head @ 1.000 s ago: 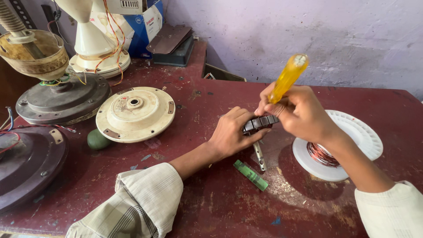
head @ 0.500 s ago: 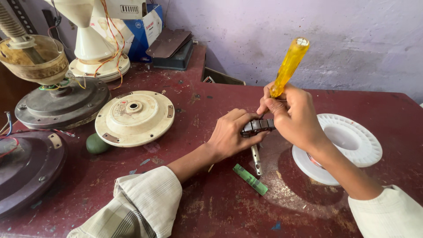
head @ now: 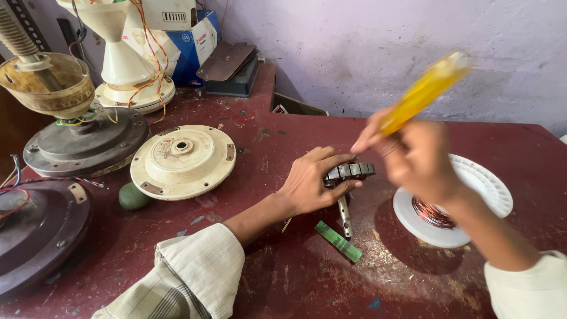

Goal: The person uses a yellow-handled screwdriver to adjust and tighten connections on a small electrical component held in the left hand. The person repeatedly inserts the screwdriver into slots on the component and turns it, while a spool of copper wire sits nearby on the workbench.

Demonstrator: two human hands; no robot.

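Note:
My left hand (head: 312,179) grips a small dark ribbed motor core (head: 349,171) and holds it down on the dark red table (head: 283,277). A metal shaft (head: 344,214) sticks out of the core toward me. My right hand (head: 416,156) is blurred with motion and clasps a screwdriver with a yellow handle (head: 424,91), raised above the core and tilted up to the right. Its tip is hidden behind the fingers. A flat green strip (head: 338,241) lies beside the shaft.
A white plastic disc (head: 481,189) with a copper wire coil (head: 432,211) sits at right. A cream round fan cover (head: 182,160), a green lump (head: 133,197), dark fan housings (head: 85,143) and a white fan base (head: 127,71) with wires crowd the left. Boxes stand at the back.
My right hand has lifted the yellow screwdriver up and to the right, away from the core, and is now blurred. The left hand keeps its hold on the core.

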